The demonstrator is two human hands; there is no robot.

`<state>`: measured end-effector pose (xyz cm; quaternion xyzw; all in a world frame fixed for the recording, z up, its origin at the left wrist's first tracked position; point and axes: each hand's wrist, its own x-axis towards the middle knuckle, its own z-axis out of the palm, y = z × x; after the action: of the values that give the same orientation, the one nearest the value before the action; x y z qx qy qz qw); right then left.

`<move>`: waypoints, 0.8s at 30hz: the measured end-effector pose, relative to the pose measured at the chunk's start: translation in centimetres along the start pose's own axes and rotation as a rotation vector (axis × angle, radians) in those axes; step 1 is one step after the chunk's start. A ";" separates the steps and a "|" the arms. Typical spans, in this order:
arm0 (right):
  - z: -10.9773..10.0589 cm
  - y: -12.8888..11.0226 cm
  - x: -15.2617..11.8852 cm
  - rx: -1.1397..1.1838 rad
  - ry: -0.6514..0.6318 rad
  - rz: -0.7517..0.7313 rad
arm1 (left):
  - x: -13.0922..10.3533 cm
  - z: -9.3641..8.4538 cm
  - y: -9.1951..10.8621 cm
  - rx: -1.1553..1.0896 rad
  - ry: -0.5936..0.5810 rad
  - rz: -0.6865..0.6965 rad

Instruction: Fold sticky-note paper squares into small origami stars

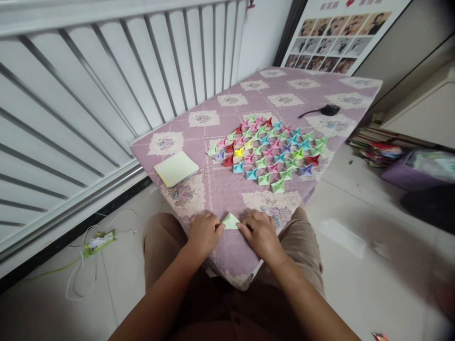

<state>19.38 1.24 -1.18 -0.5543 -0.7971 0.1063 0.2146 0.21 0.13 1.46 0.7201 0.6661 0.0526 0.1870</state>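
While the cloth-covered counter (231, 253) is narrowing toward its near end, rows of colourful folded papers (269, 153) are standing on it, a stack of sheets (177, 169) is lying left of them, and, at that end, the left hand (205, 233) and right hand (261, 233) are pinching a pale green folded paper (231, 221).

Khaki-brown trousers (158, 241) show on either side of the fingers (219, 229), their plain cloth rounded over the knees and softly creased. Below the fingers, towards the wearer, lies a very dark top (227, 322), maroon-brown (almost black in the shadowed parts). The forearms (300, 284) leading down from the fingers are bare.
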 end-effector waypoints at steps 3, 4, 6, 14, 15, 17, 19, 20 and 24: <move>0.0 -0.3 0.1 -0.028 -0.001 0.034 | 0.3 -0.3 0.0 0.018 -0.016 -0.004; 0.0 -0.4 0.2 -0.039 0.000 0.045 | 0.3 -0.4 0.1 0.022 -0.019 -0.002; 0.0 -0.6 0.3 -0.057 0.006 0.066 | 0.4 -0.5 0.1 0.031 -0.025 -0.001; 0.3 -0.6 0.5 -0.087 0.023 0.093 | 0.8 -0.8 0.5 0.063 -0.066 -0.024; 0.3 -0.6 0.5 -0.089 0.029 0.089 | 0.8 -0.8 0.5 0.064 -0.070 -0.027; 0.3 -0.6 0.5 -0.090 0.041 0.077 | 0.9 -0.8 0.5 0.068 -0.074 -0.024; 0.4 -0.6 0.5 -0.088 0.051 0.070 | 1.0 -0.8 0.4 0.074 -0.081 -0.018; 0.4 -0.6 0.6 -0.087 0.053 0.069 | 1.0 -0.8 0.4 0.078 -0.085 -0.015; 0.4 -0.6 0.6 -0.088 0.040 0.084 | 1.2 -0.9 0.4 0.089 -0.100 -0.005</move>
<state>18.46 1.63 -1.12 -0.5981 -0.7726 0.0692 0.2012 0.39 1.48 2.18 0.7277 0.6594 -0.0135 0.1882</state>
